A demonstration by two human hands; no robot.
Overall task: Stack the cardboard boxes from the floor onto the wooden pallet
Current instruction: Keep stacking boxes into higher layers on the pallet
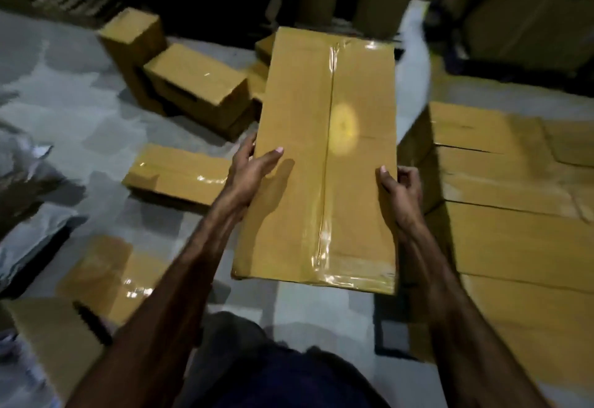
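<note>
A long flat cardboard box (324, 156), sealed down its middle with clear tape, is held up in front of me above the floor. My left hand (254, 172) grips its left edge with the thumb on top. My right hand (400, 189) grips the right edge, thumb on top and fingers curled round the side. To the right lies a low layer of flat cardboard boxes (508, 201); the pallet beneath them is hidden.
Several cardboard boxes lie on the grey floor: an upright one (131, 44), a tilted one (199, 86), a flat one (176, 176) and two near my left arm (109, 275). A white sack (413, 66) stands behind the held box. Tall stacked cartons (530, 8) line the back.
</note>
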